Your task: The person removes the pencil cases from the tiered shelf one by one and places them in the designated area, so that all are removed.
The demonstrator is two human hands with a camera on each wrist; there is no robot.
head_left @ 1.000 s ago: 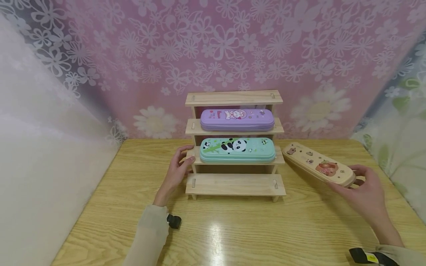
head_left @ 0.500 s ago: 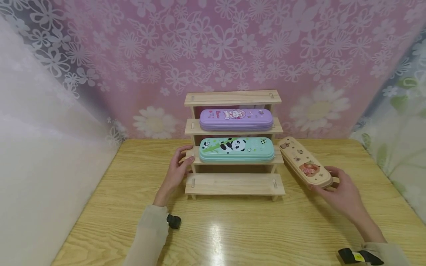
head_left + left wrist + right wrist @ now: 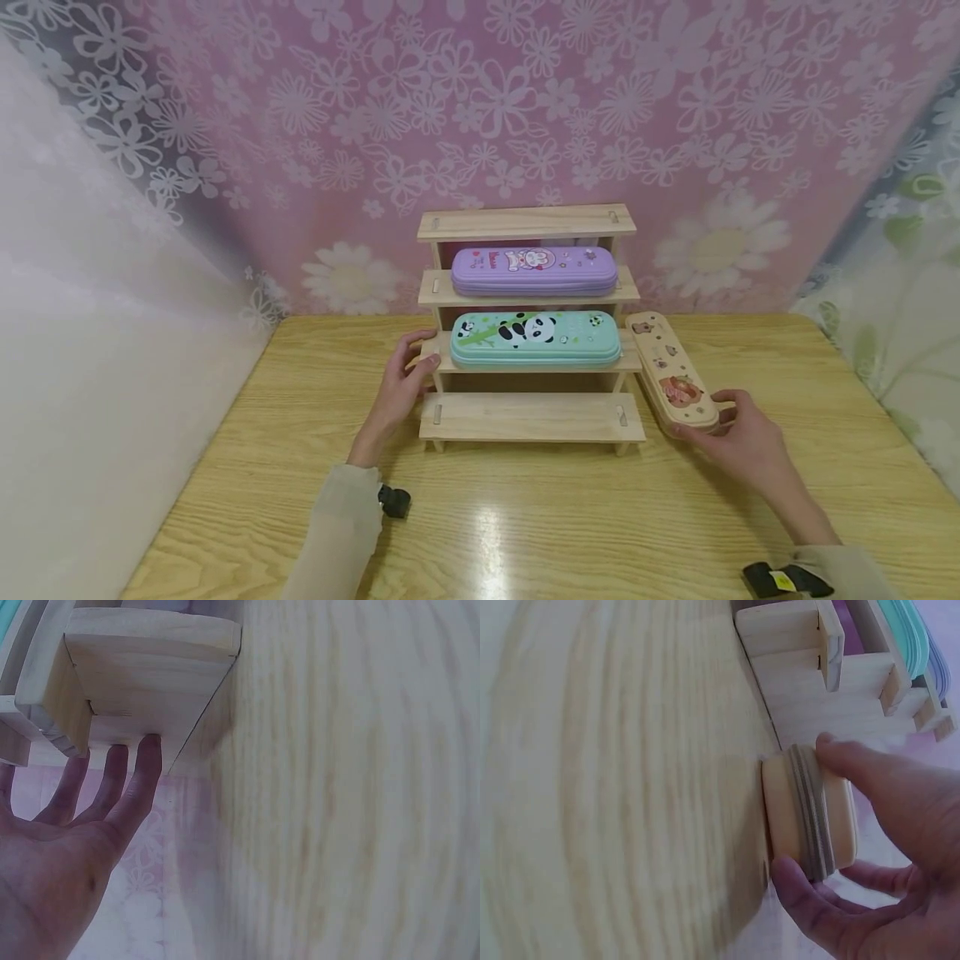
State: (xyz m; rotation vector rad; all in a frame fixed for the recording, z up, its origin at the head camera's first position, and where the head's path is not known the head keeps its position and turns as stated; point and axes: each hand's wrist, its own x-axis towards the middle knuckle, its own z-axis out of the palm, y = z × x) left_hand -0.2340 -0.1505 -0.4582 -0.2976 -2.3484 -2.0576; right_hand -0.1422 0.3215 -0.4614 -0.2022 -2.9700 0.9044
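The landmark is the wooden stand (image 3: 528,417), stepped in four treads, on the wood-grained counter (image 3: 525,508). To its right, just beside its end, is the cream case (image 3: 672,372), lid upward, printed with small brown animals and a larger reddish picture near its closer end. The case runs at a slant, its far end behind the stand's lowest tread and its near end angled away from the stand. The right hand (image 3: 750,442) holds that near end, the thumb on the side facing the stand and the fingers (image 3: 799,896) opposite, pinching the case between them across its zip band (whether its underside touches the counter, I cannot tell).

At the left of the stand is the left hand (image 3: 401,383); its fingers (image 3: 112,780) are spread, with tips against the stand's side panel, while the thumb rests at the end of the second tread from the bottom. On that same tread of the stand lies a mint green case (image 3: 536,339) with pandas and bamboo, and one tread above it a purple case (image 3: 525,285) with a cartoon figure. Behind the stand hangs a pink backdrop (image 3: 487,108) patterned with white flowers. A pale sleeve (image 3: 333,525) lies nearer than the stand, toward its left
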